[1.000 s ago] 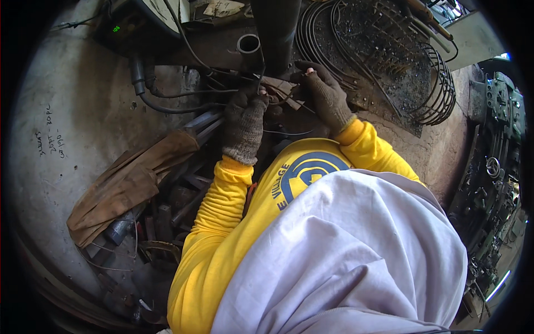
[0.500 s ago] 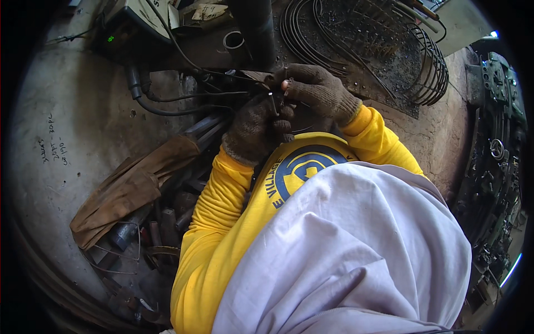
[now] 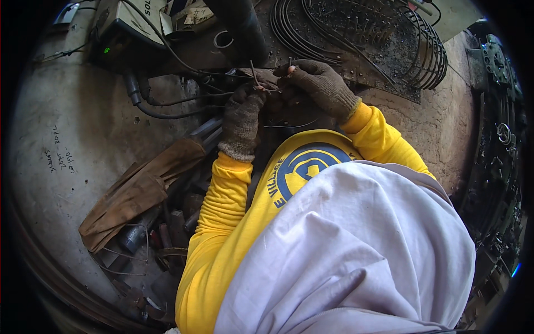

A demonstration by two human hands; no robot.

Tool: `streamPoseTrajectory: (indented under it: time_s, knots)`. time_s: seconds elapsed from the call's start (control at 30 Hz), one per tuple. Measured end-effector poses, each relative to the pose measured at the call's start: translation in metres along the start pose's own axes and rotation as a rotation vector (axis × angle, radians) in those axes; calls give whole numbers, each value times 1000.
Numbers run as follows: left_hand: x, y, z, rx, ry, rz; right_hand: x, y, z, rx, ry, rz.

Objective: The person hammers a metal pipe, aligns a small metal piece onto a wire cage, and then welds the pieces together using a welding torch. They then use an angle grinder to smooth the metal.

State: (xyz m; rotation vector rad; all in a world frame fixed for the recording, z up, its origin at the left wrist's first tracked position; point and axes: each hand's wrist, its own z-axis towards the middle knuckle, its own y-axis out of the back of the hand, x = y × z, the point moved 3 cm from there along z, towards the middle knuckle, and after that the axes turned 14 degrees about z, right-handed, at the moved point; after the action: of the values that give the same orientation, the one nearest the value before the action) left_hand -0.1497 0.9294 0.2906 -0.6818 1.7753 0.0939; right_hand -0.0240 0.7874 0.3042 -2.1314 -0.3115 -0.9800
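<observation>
Both my hands wear worn brown knit gloves and meet over the near edge of the dark metal workbench. My left hand (image 3: 243,117) is closed with its fingertips pinching a thin bent piece of wire (image 3: 253,73), one end of which sticks up. A second end seems to run toward the other hand. My right hand (image 3: 321,88) is closed just to the right, a bare fingertip showing through the glove. A small dark tip pokes up by that finger; what it belongs to is hidden. Just beyond the hands stands a thick dark pipe (image 3: 238,28).
Coiled rods (image 3: 286,33) and a round wire cage (image 3: 431,53) lie on the gritty bench (image 3: 384,92). A machine with a green display (image 3: 119,39) stands far left, its cables (image 3: 167,115) running toward my left hand. Brown leather (image 3: 139,189) lies over metal scraps at left.
My left hand has turned and risen slightly, and the wire at its fingertips now points upward. My right hand has shifted slightly, staying beside it. The view has tilted a little.
</observation>
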Motion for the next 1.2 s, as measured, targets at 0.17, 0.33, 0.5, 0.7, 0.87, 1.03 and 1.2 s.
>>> streamPoseTrajectory:
  time_s: [0.17, 0.33, 0.5, 0.7, 0.87, 1.03, 1.2]
  knots:
    - [17, 21, 11, 40, -87, -3, -15, 12, 2, 146, -169, 511]
    - [23, 29, 24, -11, -9, 87, -5, -3, 8, -33, -27, -41]
    - [17, 22, 33, -129, 62, 93, -10, -10, 23, -111, 14, -230]
    - [40, 49, 58, -120, -115, 276, -15, -18, 41, -151, 33, -230]
    - [44, 55, 85, -139, -369, 737, -21, -15, 61, -184, 20, -63]
    - [24, 42, 86, -88, -351, 721, -21, -7, 73, -215, 67, -79]
    - [19, 44, 88, -87, -576, 1089, -23, -1, 77, -247, 112, -273]
